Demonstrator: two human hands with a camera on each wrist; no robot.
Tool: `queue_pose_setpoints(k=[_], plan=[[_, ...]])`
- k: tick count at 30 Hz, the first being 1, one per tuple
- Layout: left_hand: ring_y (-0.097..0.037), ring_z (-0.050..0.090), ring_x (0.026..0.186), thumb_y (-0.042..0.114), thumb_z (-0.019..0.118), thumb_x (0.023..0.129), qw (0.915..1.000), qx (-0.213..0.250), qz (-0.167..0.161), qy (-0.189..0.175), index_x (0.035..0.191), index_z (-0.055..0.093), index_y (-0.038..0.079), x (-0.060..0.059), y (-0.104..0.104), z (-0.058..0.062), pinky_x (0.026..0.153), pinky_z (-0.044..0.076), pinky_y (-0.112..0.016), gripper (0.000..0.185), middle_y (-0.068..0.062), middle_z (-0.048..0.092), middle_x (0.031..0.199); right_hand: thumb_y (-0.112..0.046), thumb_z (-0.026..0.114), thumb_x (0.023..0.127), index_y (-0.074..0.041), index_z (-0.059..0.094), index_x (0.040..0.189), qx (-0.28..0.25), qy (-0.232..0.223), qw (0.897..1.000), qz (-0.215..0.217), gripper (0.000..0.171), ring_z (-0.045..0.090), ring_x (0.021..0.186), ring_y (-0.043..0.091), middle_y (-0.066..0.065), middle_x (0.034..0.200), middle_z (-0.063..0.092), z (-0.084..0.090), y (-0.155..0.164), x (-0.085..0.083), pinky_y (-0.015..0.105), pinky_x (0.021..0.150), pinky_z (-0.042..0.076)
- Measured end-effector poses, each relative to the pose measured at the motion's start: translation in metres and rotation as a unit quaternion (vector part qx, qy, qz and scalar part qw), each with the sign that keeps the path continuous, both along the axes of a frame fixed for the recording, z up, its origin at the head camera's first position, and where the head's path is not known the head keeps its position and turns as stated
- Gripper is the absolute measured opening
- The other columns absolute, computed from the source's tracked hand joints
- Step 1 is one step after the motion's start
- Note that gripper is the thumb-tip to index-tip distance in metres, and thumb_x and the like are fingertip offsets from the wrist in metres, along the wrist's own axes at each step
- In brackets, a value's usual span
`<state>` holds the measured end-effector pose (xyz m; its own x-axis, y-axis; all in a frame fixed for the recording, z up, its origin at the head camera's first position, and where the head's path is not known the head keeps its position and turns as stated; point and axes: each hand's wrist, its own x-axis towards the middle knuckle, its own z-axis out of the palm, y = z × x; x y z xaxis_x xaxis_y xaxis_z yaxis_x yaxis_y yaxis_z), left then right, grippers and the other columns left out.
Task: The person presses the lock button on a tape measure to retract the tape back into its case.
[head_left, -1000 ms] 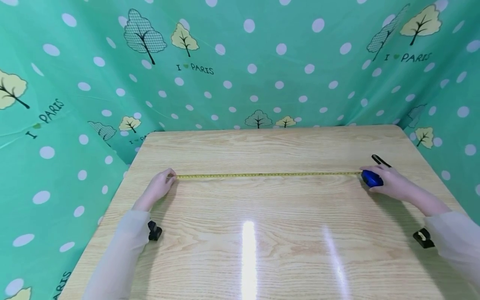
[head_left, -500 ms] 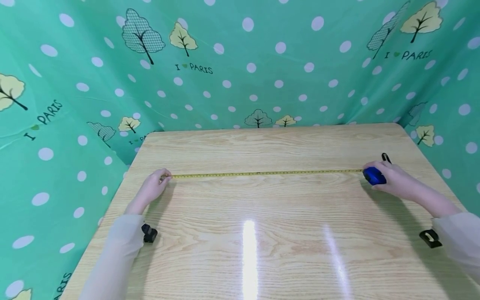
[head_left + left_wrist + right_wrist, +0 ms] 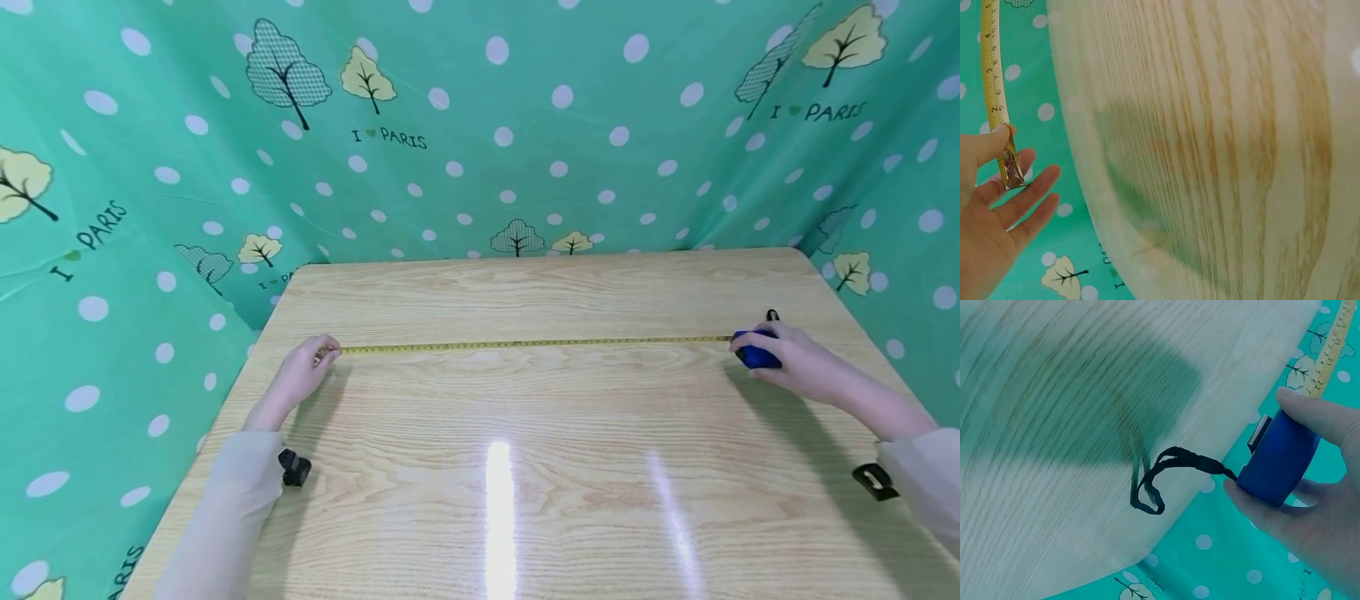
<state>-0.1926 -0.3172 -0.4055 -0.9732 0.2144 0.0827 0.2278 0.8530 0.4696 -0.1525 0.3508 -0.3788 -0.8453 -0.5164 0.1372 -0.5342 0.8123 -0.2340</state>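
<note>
Left hand (image 3: 303, 375) pinching the tape's (image 3: 525, 343) metal hook (image 3: 1011, 177) between thumb and forefinger, other fingers spread, so that end stays put near the table's (image 3: 495, 517) left edge. Right hand (image 3: 795, 367) curled round the blue case (image 3: 756, 352) far right, thumb on top (strap (image 3: 1160, 478) dangling loose). Stretched taut left to right, probably for a straight reading.
</note>
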Motion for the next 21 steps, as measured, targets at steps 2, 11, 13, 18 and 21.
queue_pose_setpoints(k=[2,11,13,18,21], plan=[[-0.034,0.053,0.089,0.005,0.048,0.091,0.9999,0.001,-0.004,0.013,0.101,0.056,-0.004,0.0005,0.0004,0.0006,0.074,0.045,-0.046,0.015,-0.022,0.055,0.100,0.005,0.074,0.064,-0.009,0.056,0.100,0.004,0.006,1.000,0.004,0.042,0.051,0.081,0.047,0.031,0.099,0.045,-0.0002,0.0006,0.0002,0.049,0.055,0.046],[-0.032,0.054,0.084,0.005,0.050,0.090,0.9986,0.005,-0.013,0.052,0.097,0.059,-0.003,0.0035,0.0016,0.0035,0.071,0.046,-0.045,0.014,-0.019,0.056,0.094,0.005,0.074,0.063,-0.010,0.055,0.097,0.008,0.013,1.000,0.008,0.042,0.050,0.081,0.049,0.034,0.096,0.045,-0.0005,0.0022,0.0011,0.047,0.054,0.048],[-0.033,0.054,0.084,0.005,0.050,0.090,0.9985,0.005,-0.014,0.053,0.097,0.059,-0.003,0.0037,0.0016,0.0036,0.071,0.046,-0.045,0.014,-0.019,0.056,0.094,0.006,0.075,0.061,-0.011,0.055,0.095,0.008,0.024,1.000,0.018,0.043,0.051,0.079,0.048,0.033,0.093,0.046,-0.0006,0.0025,0.0013,0.045,0.052,0.048],[-0.033,0.054,0.084,0.004,0.050,0.090,0.9984,0.006,-0.017,0.053,0.097,0.058,-0.004,0.0042,0.0013,0.0029,0.072,0.047,-0.045,0.014,-0.019,0.055,0.093,0.008,0.075,0.059,-0.011,0.055,0.092,0.011,0.028,0.999,0.033,0.043,0.052,0.074,0.046,0.032,0.089,0.047,-0.0005,0.0027,0.0020,0.040,0.050,0.049],[-0.032,0.054,0.083,0.004,0.050,0.090,0.9983,0.005,-0.017,0.055,0.097,0.058,-0.004,0.0045,0.0009,0.0031,0.071,0.047,-0.044,0.014,-0.019,0.056,0.093,0.008,0.074,0.060,-0.010,0.056,0.092,0.013,0.013,0.999,0.031,0.041,0.053,0.074,0.047,0.033,0.090,0.048,0.0004,0.0025,0.0024,0.041,0.051,0.050]])
